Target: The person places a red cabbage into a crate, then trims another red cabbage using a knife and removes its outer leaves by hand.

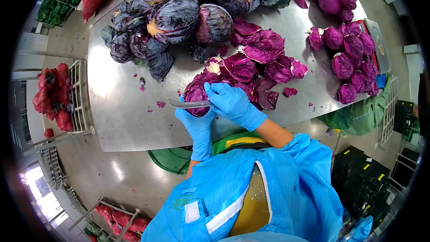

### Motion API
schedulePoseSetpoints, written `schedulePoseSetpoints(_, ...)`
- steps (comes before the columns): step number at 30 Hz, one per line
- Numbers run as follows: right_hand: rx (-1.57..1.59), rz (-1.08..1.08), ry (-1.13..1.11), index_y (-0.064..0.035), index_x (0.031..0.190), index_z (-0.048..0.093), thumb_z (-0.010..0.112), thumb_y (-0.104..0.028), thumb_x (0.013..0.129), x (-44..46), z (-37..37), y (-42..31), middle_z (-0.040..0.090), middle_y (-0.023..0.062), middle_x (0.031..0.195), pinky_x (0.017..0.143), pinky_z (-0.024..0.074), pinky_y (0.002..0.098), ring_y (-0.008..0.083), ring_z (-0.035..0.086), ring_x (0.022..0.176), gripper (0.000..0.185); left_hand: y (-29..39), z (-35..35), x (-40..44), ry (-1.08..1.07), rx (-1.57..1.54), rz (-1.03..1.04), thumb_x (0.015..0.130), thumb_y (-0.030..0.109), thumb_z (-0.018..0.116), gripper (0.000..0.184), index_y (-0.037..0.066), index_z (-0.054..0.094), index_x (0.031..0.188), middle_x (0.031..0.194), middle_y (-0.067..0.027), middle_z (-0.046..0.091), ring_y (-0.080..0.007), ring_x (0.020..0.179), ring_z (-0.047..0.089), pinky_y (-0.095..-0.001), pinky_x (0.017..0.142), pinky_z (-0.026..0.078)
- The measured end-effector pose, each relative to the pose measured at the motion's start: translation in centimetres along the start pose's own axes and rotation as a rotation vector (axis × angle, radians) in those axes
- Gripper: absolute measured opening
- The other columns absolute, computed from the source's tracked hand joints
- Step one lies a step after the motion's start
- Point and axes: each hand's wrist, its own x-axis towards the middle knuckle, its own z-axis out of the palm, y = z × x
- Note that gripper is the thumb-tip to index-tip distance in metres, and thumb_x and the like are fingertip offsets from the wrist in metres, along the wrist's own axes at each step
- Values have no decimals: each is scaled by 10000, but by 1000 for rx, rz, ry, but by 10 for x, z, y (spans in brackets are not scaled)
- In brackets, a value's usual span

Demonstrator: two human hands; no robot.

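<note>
My right hand point(233, 105), in a blue glove, is closed around a knife's handle, which its fingers mostly hide. The knife's curved blade point(190, 104) points left and lies across the near side of a purple-red cabbage point(195, 90). My left hand point(197, 127), also gloved, cups that cabbage from the near side; some of its fingers are hidden beneath. Loose purple cabbage leaves point(262, 47) are heaped just beyond and to the right of the hands. Small leaf scraps point(160, 104) lie on the metal table left of the blade.
Dark untrimmed cabbages point(174, 15) are piled on the steel table point(121, 121) at the far left. Peeled purple cabbages point(342, 66) sit at the right, near a scale-like metal device point(377, 45). Black crates point(360, 177) stand on the floor at right. Red sacks point(53, 94) are at left.
</note>
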Motion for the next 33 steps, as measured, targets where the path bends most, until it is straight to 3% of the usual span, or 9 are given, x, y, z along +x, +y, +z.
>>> schedulePoseSetpoints(3,63,-80,88,-44,1186,611,736,-159,702,-3,-2,10,566,45,921,535,490,307,197,584,729,513,1,-3,3,-14,94,39,550,213,935,982,-28,356,1305,1268,-140,432,-240,1154,472,-361,1035,380)
schedulePoseSetpoints(6,148,-29,273,-69,1077,626,706,-139,728,-10,-11,32,604,71,933,546,517,300,191,603,757,365,12,-5,6,9,-271,-164,570,262,934,958,-30,367,1284,1258,-148,447,-239,1146,489,-352,1008,410)
schedulePoseSetpoints(9,259,523,260,-42,1028,628,753,-167,787,-24,-23,43,597,90,882,651,529,317,194,616,795,299,15,-10,9,16,-500,-304,572,282,938,959,-34,368,1275,1249,-153,458,-238,1141,499,-348,1003,420)
schedulePoseSetpoints(12,693,760,145,-15,1031,617,819,-273,733,-15,-27,15,590,99,911,726,522,330,198,602,812,442,14,-7,4,28,-380,-187,556,270,945,990,-36,355,1290,1263,-160,451,-243,1149,495,-358,1026,406)
schedulePoseSetpoints(14,611,665,-4,-15,1235,552,842,-510,619,-9,-13,-1,538,148,1092,795,511,374,257,605,919,842,2,2,0,28,-351,-59,545,242,944,1033,-45,326,1321,1286,-164,430,-254,1161,489,-368,1030,406)
schedulePoseSetpoints(15,584,643,-35,-12,1304,504,809,-541,641,-8,-1,-7,515,173,1119,808,508,394,299,608,960,902,1,4,-2,31,-320,-46,542,241,944,1043,-47,319,1327,1287,-164,427,-255,1165,486,-369,1030,407)
schedulePoseSetpoints(17,459,634,-141,-27,1332,492,803,-423,718,1,-2,-13,528,161,1058,820,487,355,254,568,962,794,2,7,-5,46,-261,-20,537,237,943,1062,-50,307,1338,1288,-164,420,-257,1174,480,-371,1030,408)
schedulePoseSetpoints(24,390,430,144,-88,1186,641,661,-319,876,-10,12,1,591,119,867,628,504,371,286,607,729,387,10,3,-3,76,-299,-153,521,253,954,1076,-44,315,1335,1295,-175,431,-255,1170,486,-371,1023,414)
schedulePoseSetpoints(33,576,635,-98,-64,1293,573,737,-466,784,-5,0,2,550,163,1061,861,453,365,273,563,971,669,-2,9,-10,49,-125,80,483,297,960,1146,-55,307,1357,1297,-164,394,-275,1203,451,-381,1053,382)
